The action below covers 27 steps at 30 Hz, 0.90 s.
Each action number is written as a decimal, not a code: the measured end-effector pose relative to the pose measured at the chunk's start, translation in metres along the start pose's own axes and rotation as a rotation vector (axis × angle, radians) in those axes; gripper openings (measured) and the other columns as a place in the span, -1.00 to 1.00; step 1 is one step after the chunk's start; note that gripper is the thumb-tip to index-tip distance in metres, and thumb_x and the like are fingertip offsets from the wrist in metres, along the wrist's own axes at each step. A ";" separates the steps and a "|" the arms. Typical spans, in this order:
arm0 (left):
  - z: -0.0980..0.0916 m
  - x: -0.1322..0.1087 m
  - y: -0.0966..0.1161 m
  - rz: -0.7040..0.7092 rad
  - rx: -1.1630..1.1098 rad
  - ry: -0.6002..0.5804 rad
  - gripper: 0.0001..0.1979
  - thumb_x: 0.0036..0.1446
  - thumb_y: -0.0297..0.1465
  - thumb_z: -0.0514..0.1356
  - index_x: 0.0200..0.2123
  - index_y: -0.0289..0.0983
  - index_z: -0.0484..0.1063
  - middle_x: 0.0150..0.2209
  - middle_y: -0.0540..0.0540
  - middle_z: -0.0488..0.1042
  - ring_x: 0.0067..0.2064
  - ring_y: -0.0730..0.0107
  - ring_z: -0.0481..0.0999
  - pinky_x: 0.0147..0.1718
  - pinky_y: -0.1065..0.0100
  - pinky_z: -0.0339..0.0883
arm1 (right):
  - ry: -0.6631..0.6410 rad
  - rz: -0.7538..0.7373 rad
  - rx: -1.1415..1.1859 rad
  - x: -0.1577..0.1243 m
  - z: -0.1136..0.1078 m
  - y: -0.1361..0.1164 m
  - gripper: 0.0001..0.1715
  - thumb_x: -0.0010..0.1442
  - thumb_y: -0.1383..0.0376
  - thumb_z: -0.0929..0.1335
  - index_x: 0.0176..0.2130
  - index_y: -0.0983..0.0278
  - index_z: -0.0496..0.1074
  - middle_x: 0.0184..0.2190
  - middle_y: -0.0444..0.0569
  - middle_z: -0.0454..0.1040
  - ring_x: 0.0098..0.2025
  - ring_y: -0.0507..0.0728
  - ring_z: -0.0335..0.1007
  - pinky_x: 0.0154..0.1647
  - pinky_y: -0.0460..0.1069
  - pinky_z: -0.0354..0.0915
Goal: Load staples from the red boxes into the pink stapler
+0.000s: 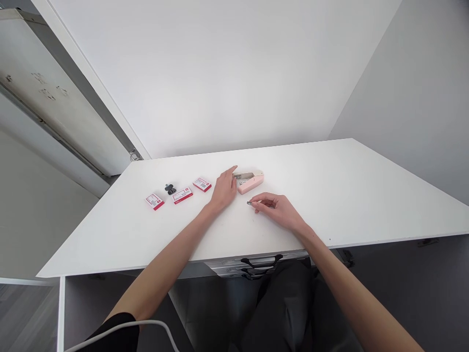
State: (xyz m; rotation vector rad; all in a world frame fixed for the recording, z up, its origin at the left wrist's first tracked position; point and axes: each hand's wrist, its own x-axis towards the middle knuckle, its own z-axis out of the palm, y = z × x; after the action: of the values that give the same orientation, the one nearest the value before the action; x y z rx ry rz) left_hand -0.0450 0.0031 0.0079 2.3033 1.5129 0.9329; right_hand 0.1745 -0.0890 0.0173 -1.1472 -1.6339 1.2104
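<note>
A pale pink stapler [251, 184] lies opened wide on the white table, its two arms spread in a V and its metal inside showing. My left hand [224, 189] is at the left end of the stapler, with the metal arm's tip between thumb and forefinger. Just in front of the stapler, my right hand [275, 207] pinches a short strip of staples [249, 203] between thumb and fingertips. The other fingers of that hand are curled in.
Three small red-and-white boxes [182, 195] lie left of my left hand. Among them sits a small black opened case [170, 189]. The white tabletop [330, 195] meets a wall at the back. Black drawer handles [262, 263] show below the front edge.
</note>
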 end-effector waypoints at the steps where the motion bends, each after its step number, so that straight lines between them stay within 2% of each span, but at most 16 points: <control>1: 0.001 0.003 0.000 -0.008 0.016 -0.014 -0.55 0.42 -0.41 0.00 0.33 -0.24 0.25 0.30 -0.23 0.43 0.32 0.09 0.37 0.29 0.02 0.22 | 0.002 0.002 0.007 0.000 0.000 -0.001 -0.60 0.26 -0.06 0.45 -0.10 0.14 0.63 -0.11 -0.03 0.68 -0.17 0.18 0.61 -0.05 0.09 0.42; 3: 0.002 0.006 0.002 -0.011 0.066 -0.030 -0.65 0.40 -0.35 0.08 0.19 -0.24 0.39 0.15 -0.22 0.54 0.18 0.06 0.46 0.17 0.04 0.29 | 0.001 0.006 0.019 0.000 0.001 -0.002 -0.62 0.26 -0.05 0.45 -0.11 0.14 0.63 -0.06 -0.03 0.67 -0.18 0.18 0.61 -0.04 0.10 0.42; 5: 0.001 0.005 0.006 -0.003 0.117 -0.022 -0.80 0.39 -0.30 0.13 -0.03 -0.22 0.48 -0.03 -0.17 0.60 0.04 0.08 0.52 0.07 0.07 0.31 | -0.005 0.003 0.029 0.001 0.001 -0.003 -0.64 0.26 -0.04 0.45 -0.13 0.15 0.63 0.00 -0.02 0.66 -0.19 0.17 0.61 -0.01 0.11 0.43; 8: 0.000 0.001 0.013 -0.005 0.167 0.007 -0.79 0.37 -0.23 0.17 -0.29 -0.21 0.41 -0.24 -0.10 0.58 -0.14 0.16 0.53 -0.03 0.12 0.30 | -0.020 -0.001 0.047 0.001 0.001 -0.003 -0.67 0.26 -0.02 0.45 -0.15 0.14 0.64 0.08 -0.03 0.63 -0.18 0.16 0.63 0.03 0.14 0.44; 10: 0.000 -0.001 0.016 -0.016 0.201 0.020 -0.78 0.36 -0.24 0.17 -0.34 -0.20 0.33 -0.31 -0.07 0.54 -0.22 0.21 0.52 -0.08 0.16 0.29 | -0.034 0.001 0.054 0.001 0.001 -0.002 -0.68 0.26 -0.02 0.46 -0.16 0.12 0.66 0.08 -0.04 0.63 -0.14 0.19 0.64 0.08 0.15 0.44; 15: 0.000 -0.002 0.023 -0.103 0.235 -0.014 -0.83 0.40 -0.23 0.10 -0.24 -0.17 0.26 -0.48 0.03 0.44 -0.43 0.26 0.45 -0.28 0.23 0.22 | -0.037 0.003 0.010 0.001 0.001 -0.002 -0.67 0.26 -0.04 0.45 -0.15 0.09 0.69 0.13 -0.05 0.62 0.10 0.28 0.57 0.17 0.20 0.44; 19: -0.003 -0.004 0.025 -0.138 0.201 -0.051 -0.83 0.42 -0.20 0.06 -0.13 -0.16 0.27 -0.53 0.08 0.40 -0.48 0.25 0.44 -0.42 0.28 0.09 | -0.007 -0.027 0.016 0.002 0.000 0.002 -0.66 0.27 -0.05 0.45 -0.15 0.10 0.68 0.18 -0.05 0.58 0.21 0.30 0.52 0.28 0.23 0.39; 24: -0.004 -0.006 0.026 -0.093 0.148 -0.059 -0.73 0.39 -0.28 0.05 0.12 -0.14 0.24 -0.55 0.14 0.38 -0.51 0.29 0.41 -0.43 0.32 0.04 | 0.024 -0.065 0.026 0.005 0.000 0.009 -0.67 0.27 -0.04 0.47 -0.14 0.10 0.68 0.26 -0.05 0.52 0.32 0.30 0.42 0.38 0.22 0.31; 27: -0.004 -0.007 0.026 -0.072 0.110 -0.065 -0.67 0.37 -0.31 0.06 0.17 -0.16 0.21 -0.55 0.15 0.38 -0.52 0.29 0.40 -0.43 0.33 0.03 | 0.047 -0.061 0.050 0.006 0.001 0.012 -0.66 0.27 -0.05 0.47 -0.13 0.09 0.68 0.31 -0.06 0.47 0.37 0.28 0.36 0.42 0.22 0.26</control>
State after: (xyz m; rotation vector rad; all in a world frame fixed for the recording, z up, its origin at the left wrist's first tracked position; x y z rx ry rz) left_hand -0.0300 -0.0150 0.0218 2.3120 1.6466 0.7662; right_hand 0.1746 -0.0822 0.0061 -1.0789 -1.5835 1.1704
